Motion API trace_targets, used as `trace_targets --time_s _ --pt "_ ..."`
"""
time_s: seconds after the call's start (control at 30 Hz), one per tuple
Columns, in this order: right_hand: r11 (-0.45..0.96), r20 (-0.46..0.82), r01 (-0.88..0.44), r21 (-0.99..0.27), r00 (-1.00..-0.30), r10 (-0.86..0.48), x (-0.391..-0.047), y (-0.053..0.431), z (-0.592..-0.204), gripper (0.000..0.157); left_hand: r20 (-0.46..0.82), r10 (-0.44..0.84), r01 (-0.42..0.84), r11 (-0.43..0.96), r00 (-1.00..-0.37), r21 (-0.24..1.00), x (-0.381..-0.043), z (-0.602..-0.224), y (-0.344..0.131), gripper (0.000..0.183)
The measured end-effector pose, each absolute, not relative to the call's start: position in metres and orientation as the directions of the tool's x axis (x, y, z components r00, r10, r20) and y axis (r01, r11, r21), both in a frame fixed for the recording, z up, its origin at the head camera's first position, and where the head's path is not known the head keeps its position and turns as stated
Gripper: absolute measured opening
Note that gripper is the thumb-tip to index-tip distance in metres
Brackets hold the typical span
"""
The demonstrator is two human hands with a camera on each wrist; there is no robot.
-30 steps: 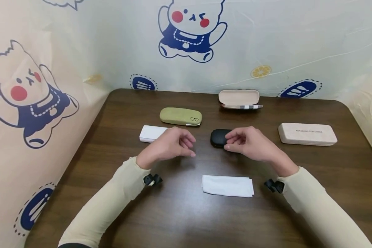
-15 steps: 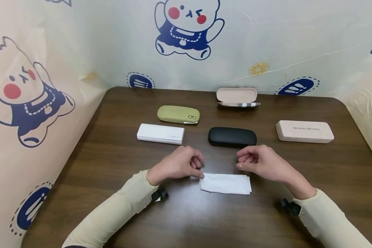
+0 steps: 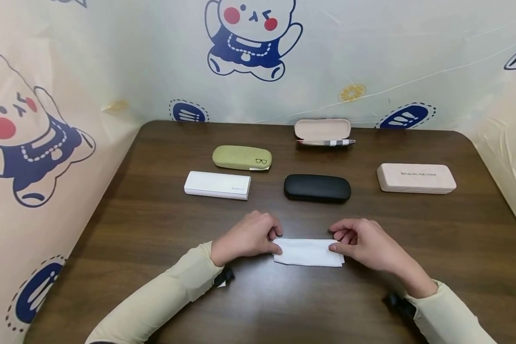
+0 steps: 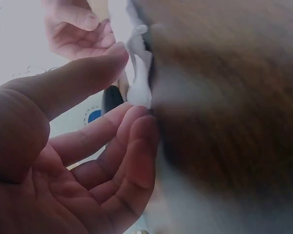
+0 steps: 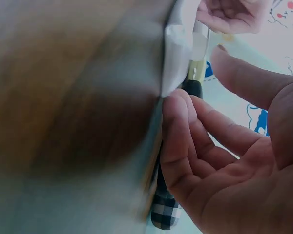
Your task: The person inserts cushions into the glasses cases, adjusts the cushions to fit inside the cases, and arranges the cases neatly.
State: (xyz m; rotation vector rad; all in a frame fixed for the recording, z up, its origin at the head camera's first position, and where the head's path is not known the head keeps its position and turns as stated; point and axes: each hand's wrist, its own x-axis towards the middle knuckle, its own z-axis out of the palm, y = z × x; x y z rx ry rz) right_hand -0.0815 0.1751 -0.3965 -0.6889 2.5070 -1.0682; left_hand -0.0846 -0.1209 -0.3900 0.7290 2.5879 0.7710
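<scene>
A folded white cloth (image 3: 309, 252) lies flat on the dark wooden table. My left hand (image 3: 250, 235) is at its left end, the thumb tip over the edge and the fingers loosely bent. In the left wrist view a gap separates that thumb (image 4: 115, 56) from the fingertips, which are close by the cloth's edge (image 4: 140, 90). Over the right end, my right hand (image 3: 367, 244) has its thumb held away from its bent fingers. The right wrist view shows those fingertips (image 5: 176, 100) beside the cloth's corner (image 5: 173, 73), with nothing pinched.
Behind the hands lie a white case (image 3: 217, 185), a green glasses case (image 3: 242, 157), a black glasses case (image 3: 317, 188) and a pale lettered case (image 3: 416, 178). Farther back stands an open checked case (image 3: 322, 129). A printed curtain (image 3: 155, 57) borders the table (image 3: 258, 306).
Both hands have come back from the cases toward the near side, down to the cloth's two ends. The right hand has left the black case. The cloth and cases stay in place.
</scene>
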Motion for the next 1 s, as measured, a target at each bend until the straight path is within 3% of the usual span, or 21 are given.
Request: trace_targets --time_s 0.2,0.53,0.77,1.0 --pt "0.684 -0.089 -0.341 -0.645 -0.855 -0.511 -0.076 0.174 -0.400 0.024 -0.155 0.555 0.398 0.739 -0.817 0.544 -0.082 -0.396 -0.116 0.025" --pt "0.721 -0.101 -0.354 -0.595 -0.857 -0.505 -0.076 0.172 -0.400 0.021 -0.159 0.575 0.416 0.730 -0.803 0.542 -0.081 -0.394 -0.111 0.027" --pt "0.676 -0.131 -0.317 -0.666 -0.842 -0.524 -0.076 0.175 -0.399 0.021 -0.177 0.580 0.388 0.711 -0.795 0.586 -0.081 -0.394 -0.110 0.017" --pt "0.534 -0.140 -0.207 -0.820 -0.832 -0.537 -0.075 0.185 -0.400 0.017 -0.155 0.614 0.359 0.628 -0.774 0.690 -0.083 -0.396 -0.114 0.006"
